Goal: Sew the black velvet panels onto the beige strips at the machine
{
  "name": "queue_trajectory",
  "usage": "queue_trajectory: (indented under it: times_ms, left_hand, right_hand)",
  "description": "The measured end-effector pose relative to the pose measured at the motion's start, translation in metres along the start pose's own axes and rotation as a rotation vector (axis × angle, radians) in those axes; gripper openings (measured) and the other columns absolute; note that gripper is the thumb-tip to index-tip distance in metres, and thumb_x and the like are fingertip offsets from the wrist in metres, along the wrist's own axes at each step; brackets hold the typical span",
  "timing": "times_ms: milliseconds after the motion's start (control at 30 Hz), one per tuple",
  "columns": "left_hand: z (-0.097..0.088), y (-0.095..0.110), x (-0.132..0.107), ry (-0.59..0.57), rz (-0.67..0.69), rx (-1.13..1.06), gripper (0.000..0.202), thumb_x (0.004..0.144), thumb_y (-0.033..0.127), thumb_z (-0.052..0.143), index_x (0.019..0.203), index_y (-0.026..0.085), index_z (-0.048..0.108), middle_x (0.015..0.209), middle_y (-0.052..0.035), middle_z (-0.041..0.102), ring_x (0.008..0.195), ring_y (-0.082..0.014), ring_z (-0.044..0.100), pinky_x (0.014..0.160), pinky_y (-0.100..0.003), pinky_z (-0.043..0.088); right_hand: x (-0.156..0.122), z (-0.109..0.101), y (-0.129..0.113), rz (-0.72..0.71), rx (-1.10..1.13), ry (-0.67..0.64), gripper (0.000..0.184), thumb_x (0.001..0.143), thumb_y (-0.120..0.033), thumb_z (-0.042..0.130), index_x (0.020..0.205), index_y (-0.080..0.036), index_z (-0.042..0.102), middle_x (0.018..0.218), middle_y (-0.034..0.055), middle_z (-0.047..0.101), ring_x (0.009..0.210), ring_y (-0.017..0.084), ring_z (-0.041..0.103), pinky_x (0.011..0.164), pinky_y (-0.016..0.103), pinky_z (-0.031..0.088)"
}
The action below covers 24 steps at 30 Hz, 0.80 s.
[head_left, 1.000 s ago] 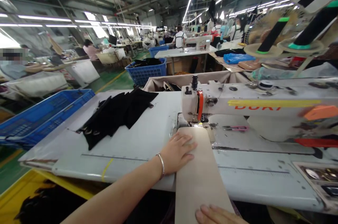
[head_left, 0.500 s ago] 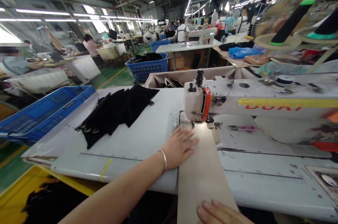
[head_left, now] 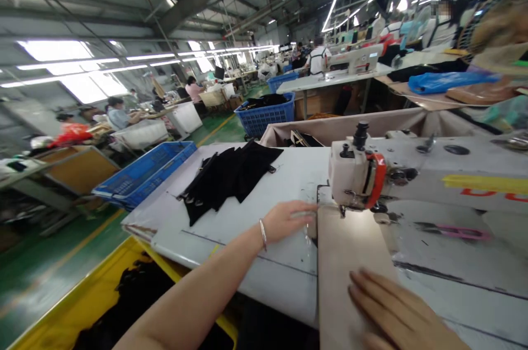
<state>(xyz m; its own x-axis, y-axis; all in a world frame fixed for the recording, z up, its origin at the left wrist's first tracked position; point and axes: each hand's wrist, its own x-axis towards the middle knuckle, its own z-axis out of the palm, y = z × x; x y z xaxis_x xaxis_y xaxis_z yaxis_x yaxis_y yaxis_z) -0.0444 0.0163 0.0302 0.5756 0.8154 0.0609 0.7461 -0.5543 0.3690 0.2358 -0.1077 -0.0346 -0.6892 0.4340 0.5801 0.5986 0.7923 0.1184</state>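
Note:
A long beige strip of material (head_left: 344, 262) lies under the head of a sewing machine (head_left: 355, 171) and runs toward me over the table's front edge. My left hand (head_left: 286, 222), with a silver bangle at its wrist, is beside the strip's left edge near the needle area. Its fingers are stretched out and slightly blurred; whether they touch the strip I cannot tell. Flat on the strip's right side rests my right hand (head_left: 396, 309), fingers extended, partly cut off by the frame. Black fabric pieces (head_left: 231, 176) lie on the white tabletop (head_left: 264, 278) to the left.
Pink-handled thread snips (head_left: 457, 230) lie under the machine arm. A yellow bin (head_left: 99, 311) with black pieces stands below at left, a blue crate (head_left: 144, 171) beside the table. Behind the table are a fabric-lined bin (head_left: 284, 132) and another blue crate (head_left: 268, 113). Several people work farther off.
The view has swung left, so everything sits farther right. My left hand has shifted off the strip to its left edge. My right hand has moved up along the strip, toward the machine.

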Motion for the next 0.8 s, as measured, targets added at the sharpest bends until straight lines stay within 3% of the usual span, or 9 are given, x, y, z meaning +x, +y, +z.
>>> queue_trajectory:
  times_ms: [67, 133, 233, 367, 500, 567, 667, 733, 800]
  left_hand:
    - [-0.032, -0.035, -0.011, 0.151, -0.320, 0.192, 0.036, 0.096, 0.030, 0.045, 0.131, 0.026, 0.052, 0.137, -0.0027, 0.053, 0.130, -0.0177, 0.045, 0.112, -0.030, 0.033]
    - [-0.060, -0.070, -0.026, 0.248, -0.554, 0.321, 0.039, 0.093, 0.025, 0.049, 0.131, 0.016, 0.050, 0.140, -0.0140, 0.047, 0.134, -0.0275, 0.038, 0.113, -0.044, 0.028]
    - [-0.086, -0.110, -0.046, 0.240, -0.759, 0.371, 0.033, 0.089, 0.025, 0.056, 0.118, 0.009, 0.057, 0.118, -0.0212, 0.060, 0.117, -0.0312, 0.054, 0.100, -0.048, 0.041]
    - [-0.107, -0.130, -0.054, 0.191, -0.835, 0.372, 0.025, 0.091, 0.034, 0.055, 0.099, 0.012, 0.063, 0.097, -0.0097, 0.066, 0.094, -0.0208, 0.063, 0.089, -0.042, 0.049]
    - [-0.127, -0.115, -0.048, 0.236, -0.768, 0.327, 0.018, 0.085, 0.020, 0.053, 0.093, 0.010, 0.065, 0.093, -0.0154, 0.068, 0.093, -0.0263, 0.065, 0.085, -0.039, 0.050]
    - [-0.122, -0.095, -0.046, 0.201, -0.690, 0.240, 0.022, 0.083, 0.018, 0.050, 0.099, 0.011, 0.064, 0.084, -0.0109, 0.069, 0.078, -0.0231, 0.068, 0.073, -0.034, 0.053]
    - [-0.083, -0.054, -0.040, 0.060, -0.494, 0.067, 0.021, 0.085, 0.027, 0.053, 0.099, 0.016, 0.064, 0.075, -0.0030, 0.069, 0.066, -0.0173, 0.066, 0.066, -0.029, 0.054]
    - [-0.047, -0.030, -0.031, 0.052, -0.286, 0.014, 0.024, 0.086, 0.034, 0.055, 0.102, 0.018, 0.065, 0.094, -0.0061, 0.070, 0.089, -0.0209, 0.066, 0.085, -0.034, 0.053]
    - [-0.014, -0.016, -0.018, 0.114, -0.141, 0.014, 0.034, 0.086, 0.037, 0.059, 0.113, 0.018, 0.061, 0.120, -0.0108, 0.061, 0.116, -0.0258, 0.055, 0.103, -0.042, 0.041]
  right_hand:
    - [0.007, 0.013, 0.013, 0.146, -0.130, -0.051, 0.058, 0.085, -0.053, 0.052, 0.133, -0.021, 0.053, 0.138, 0.0051, 0.049, 0.115, 0.027, 0.057, 0.085, 0.038, 0.056]
    - [0.010, 0.023, 0.021, 0.189, -0.171, -0.063, 0.058, 0.085, -0.051, 0.051, 0.134, -0.022, 0.052, 0.140, 0.0047, 0.046, 0.116, 0.027, 0.057, 0.086, 0.041, 0.056]
    - [0.008, 0.031, 0.026, 0.152, -0.170, -0.044, 0.059, 0.085, -0.051, 0.050, 0.137, -0.022, 0.049, 0.142, 0.0036, 0.045, 0.116, 0.026, 0.057, 0.086, 0.040, 0.056]
    - [0.003, 0.032, 0.027, 0.163, -0.129, -0.042, 0.062, 0.084, -0.052, 0.051, 0.139, -0.023, 0.046, 0.142, 0.0037, 0.045, 0.117, 0.026, 0.056, 0.088, 0.040, 0.054]
    - [0.006, 0.030, 0.032, 0.256, -0.024, -0.090, 0.052, 0.087, -0.045, 0.051, 0.136, -0.027, 0.049, 0.136, 0.0024, 0.052, 0.115, 0.024, 0.057, 0.091, 0.039, 0.051]
    - [0.012, 0.030, 0.036, 0.332, 0.008, -0.145, 0.046, 0.090, -0.042, 0.048, 0.133, -0.029, 0.052, 0.132, 0.0023, 0.056, 0.113, 0.023, 0.057, 0.093, 0.040, 0.049]
    - [0.026, 0.030, 0.041, 0.426, -0.004, -0.186, 0.041, 0.092, -0.038, 0.045, 0.131, -0.027, 0.054, 0.131, 0.0046, 0.056, 0.115, 0.024, 0.055, 0.096, 0.045, 0.044]
    - [0.034, 0.029, 0.042, 0.441, -0.010, -0.185, 0.041, 0.093, -0.035, 0.044, 0.131, -0.025, 0.053, 0.132, 0.0062, 0.055, 0.118, 0.025, 0.052, 0.098, 0.046, 0.042]
    - [0.040, 0.028, 0.042, 0.436, 0.000, -0.172, 0.041, 0.093, -0.033, 0.044, 0.132, -0.025, 0.052, 0.132, 0.0069, 0.054, 0.120, 0.024, 0.050, 0.101, 0.046, 0.040]
